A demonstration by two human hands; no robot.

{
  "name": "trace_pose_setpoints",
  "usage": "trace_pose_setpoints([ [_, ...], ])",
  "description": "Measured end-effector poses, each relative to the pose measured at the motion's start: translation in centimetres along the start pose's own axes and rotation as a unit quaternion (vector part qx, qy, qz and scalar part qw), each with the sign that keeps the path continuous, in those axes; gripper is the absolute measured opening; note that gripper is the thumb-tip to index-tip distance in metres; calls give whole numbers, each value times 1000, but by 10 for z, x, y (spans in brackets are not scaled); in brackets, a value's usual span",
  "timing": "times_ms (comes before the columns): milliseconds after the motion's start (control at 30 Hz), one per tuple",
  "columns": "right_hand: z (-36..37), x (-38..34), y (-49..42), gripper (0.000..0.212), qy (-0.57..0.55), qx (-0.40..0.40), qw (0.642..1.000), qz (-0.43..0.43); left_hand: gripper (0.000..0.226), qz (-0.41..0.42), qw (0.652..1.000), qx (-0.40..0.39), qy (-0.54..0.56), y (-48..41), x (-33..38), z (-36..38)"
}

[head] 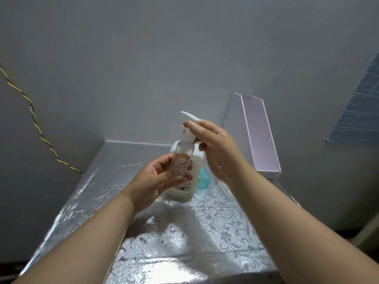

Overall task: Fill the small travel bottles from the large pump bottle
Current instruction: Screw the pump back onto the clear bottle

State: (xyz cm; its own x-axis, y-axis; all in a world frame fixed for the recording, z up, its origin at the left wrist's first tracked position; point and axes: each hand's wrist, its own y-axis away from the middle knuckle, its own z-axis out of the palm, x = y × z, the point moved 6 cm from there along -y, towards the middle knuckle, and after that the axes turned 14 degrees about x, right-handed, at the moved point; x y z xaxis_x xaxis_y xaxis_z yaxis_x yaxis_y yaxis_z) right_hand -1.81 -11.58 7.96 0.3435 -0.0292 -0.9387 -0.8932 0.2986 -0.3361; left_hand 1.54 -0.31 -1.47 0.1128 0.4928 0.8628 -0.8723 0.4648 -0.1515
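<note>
At the middle of the silver patterned tabletop (215, 232), the small travel bottle (182, 160), clear with an orange print, is held upright just in front of the large pump bottle (178, 194), which stands on the surface. The left grip (155, 181) is clamped round the small bottle. The right grip (213, 144) curls over the pump head (191, 117). A teal thing (204, 179) lies just behind, and a pale pink box (260, 136) leans against the wall.

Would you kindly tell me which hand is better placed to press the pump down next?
The right hand: it holds the pump head of the large pump bottle, so it need only push down. The left hand is occupied, holding the small travel bottle in front of it.
</note>
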Motion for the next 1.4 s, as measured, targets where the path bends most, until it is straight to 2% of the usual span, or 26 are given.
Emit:
trace_pose_setpoints([
  [67, -2, 0, 1, 5, -6, 6, 1000, 2, 74, -3, 1000, -2, 5, 0, -1, 0],
  [167, -2, 2, -1, 21, 37, 25, 999, -18, 73, -3, 1000, -7, -1, 0, -2, 1],
  [233, 0, 1, 1, 10, 29, 3, 1000, -13, 68, -7, 1000, -11, 9, 0, -1, 2],
  [300, 1, -2, 3, 14, 1, -10, 1000, 4, 64, -8, 1000, -12, 15, 0, 0, 1],
  [367, 1, 0, 3, 7, -7, -8, 1000, 16, 62, -5, 1000, -15, 8, 0, -1, 2],
  [467, 0, 5, 1, 30, 23, 15, 1000, 11, 62, -5, 1000, -21, 3, 0, -2, 4],
  [533, 3, 4, 2, 24, 27, -1, 1000, 7, 63, -11, 1000, -21, 16, 1, -1, 3],
  [633, 3, -4, 4, 7, -27, -8, 1000, 14, 66, -13, 1000, -15, 11, 1, -1, 2],
  [767, 2, -2, 3, 22, 6, 8, 1000, 7, 63, -10, 1000, -22, 3, 1, -2, 4],
  [933, 5, -2, 5, 5, -14, -41, 999, 18, 63, -13, 1000, -21, 3, 2, -1, 4],
  [1067, 1, 3, 1, 23, 25, -6, 1000, 13, 62, -21, 1000, -21, 5, 3, -2, 6],
  [1167, 2, -1, 3, 25, -18, -41, 998, 34, 63, -29, 999, -17, 14, 3, -1, 5],
  [1267, -1, 0, 0, 12, -2, -31, 999, 17, 64, -27, 999, -20, 5, 3, -1, 5],
  [1333, -2, 3, -3, 23, 22, -7, 1000, 11, 64, -29, 999, -24, 10, 3, -2, 6],
  [1400, 0, 3, -2, 23, 19, -24, 999, 16, 64, -34, 999, -20, 16, 3, -2, 5],
])
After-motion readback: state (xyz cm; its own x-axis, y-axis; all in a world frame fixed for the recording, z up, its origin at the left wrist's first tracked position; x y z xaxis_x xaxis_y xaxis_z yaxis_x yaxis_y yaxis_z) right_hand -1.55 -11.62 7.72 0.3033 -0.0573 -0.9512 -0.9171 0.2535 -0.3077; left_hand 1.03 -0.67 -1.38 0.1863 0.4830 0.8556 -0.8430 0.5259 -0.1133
